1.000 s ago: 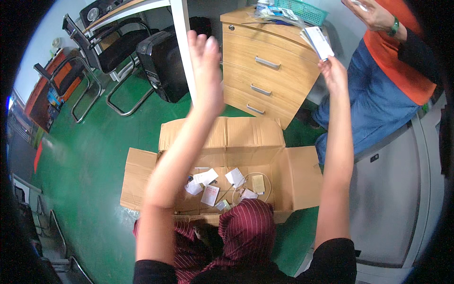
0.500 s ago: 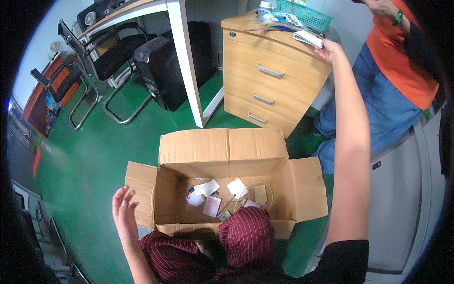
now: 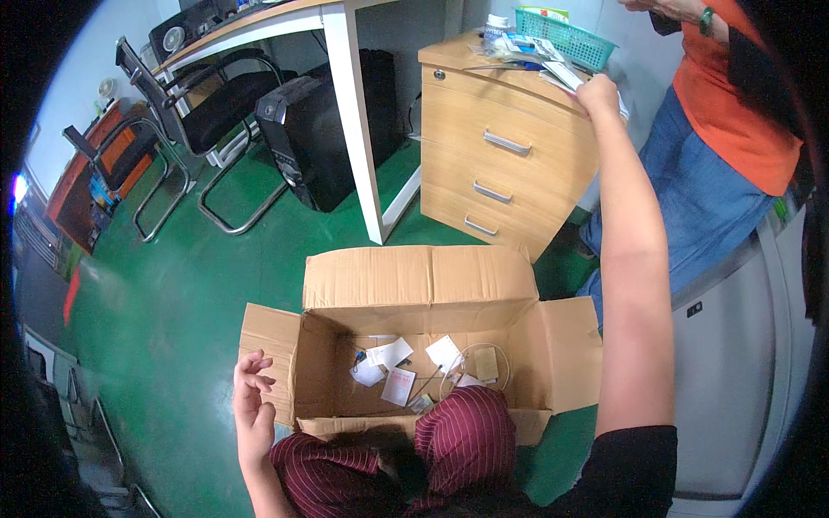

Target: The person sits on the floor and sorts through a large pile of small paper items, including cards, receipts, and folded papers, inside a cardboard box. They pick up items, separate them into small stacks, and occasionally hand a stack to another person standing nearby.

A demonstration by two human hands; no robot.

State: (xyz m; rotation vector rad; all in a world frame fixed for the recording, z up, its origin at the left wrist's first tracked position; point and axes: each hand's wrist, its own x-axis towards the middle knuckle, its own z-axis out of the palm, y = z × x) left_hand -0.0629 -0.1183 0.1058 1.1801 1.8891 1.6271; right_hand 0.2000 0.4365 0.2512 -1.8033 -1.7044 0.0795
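My right hand (image 3: 602,95) reaches out to the top of the wooden drawer cabinet (image 3: 488,104), its fingers closed on a flat white paper-like item (image 3: 563,76). Right beside that item are small plastic packets (image 3: 518,49) and a green plastic basket (image 3: 574,39). My left hand (image 3: 255,393) holds nothing; its fingers are loosely bent and apart, close to the left flap of an open cardboard box (image 3: 423,281). White paper pieces (image 3: 399,386), a thin white cable (image 3: 505,367) and a small tan square (image 3: 486,364) lie inside the box.
A white bottle (image 3: 496,28) stands on the cabinet. Another person in an orange top (image 3: 734,112) stands at the right, near a grey cabinet (image 3: 725,371). A black computer case (image 3: 311,129), a white desk leg (image 3: 354,121) and black chairs (image 3: 224,104) are at the far left.
My right hand, with the white item, has moved slightly inward over the cabinet top, closer to the packets. The whole view has shifted a little. My left hand's fingers have bent more.
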